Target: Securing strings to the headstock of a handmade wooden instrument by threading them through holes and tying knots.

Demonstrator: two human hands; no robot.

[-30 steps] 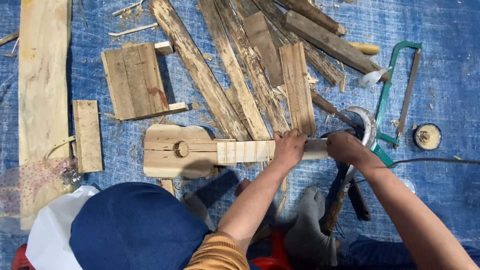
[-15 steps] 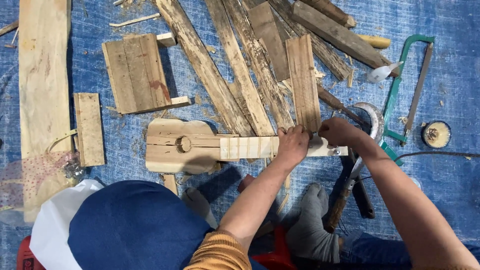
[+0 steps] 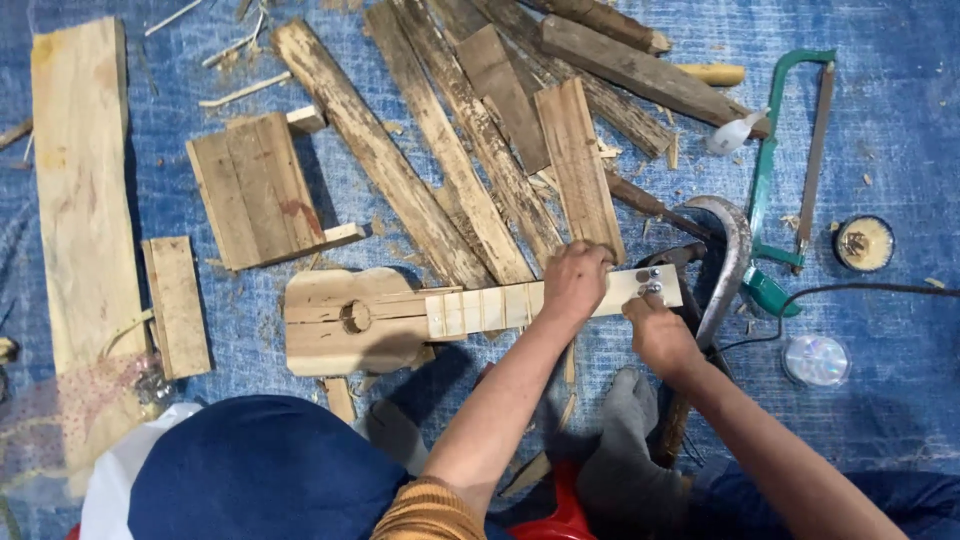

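A small wooden guitar-shaped instrument (image 3: 400, 318) lies flat on the blue tarp (image 3: 900, 420) at centre frame, neck pointing toward 3 o'clock. The left hand (image 3: 574, 283) is closed over the neck, pressing it down, while the right hand (image 3: 657, 332) pinches with curled fingers at the small metal pegs (image 3: 650, 283) on the headstock. The step appears to be fitting headstock hardware, which calls for a steady neck and fine fingertip work. Plank offcuts (image 3: 470, 150) lie at 12 o'clock, a green hacksaw (image 3: 790, 160) at 2 o'clock.

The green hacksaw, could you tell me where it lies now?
In the head view the green hacksaw lies upper right on the blue tarp, beside the curved blade.
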